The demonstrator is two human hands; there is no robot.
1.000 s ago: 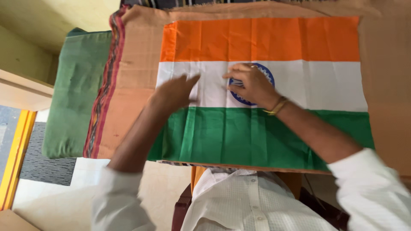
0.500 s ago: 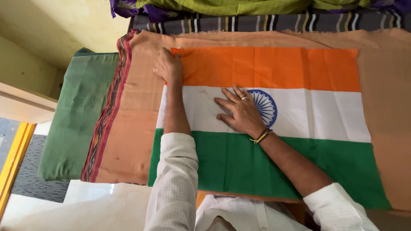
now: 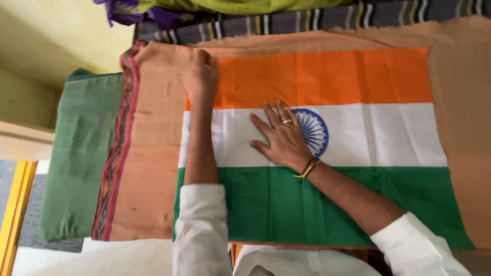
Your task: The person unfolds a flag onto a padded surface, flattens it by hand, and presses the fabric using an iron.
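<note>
On brown cloth (image 3: 148, 153): flag (image 3: 358, 133); left hand (image 3: 200, 76) pinching corner, right hand (image 3: 281, 137) spread flat.

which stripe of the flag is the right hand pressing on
The white middle stripe: the right hand lies flat on it beside the blue wheel. The orange stripe lies above, the green stripe below.

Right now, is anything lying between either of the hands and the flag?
Nothing visible. The left hand rests on the flag at its top-left corner, and the right hand lies flat on the white stripe beside the blue wheel.
</note>
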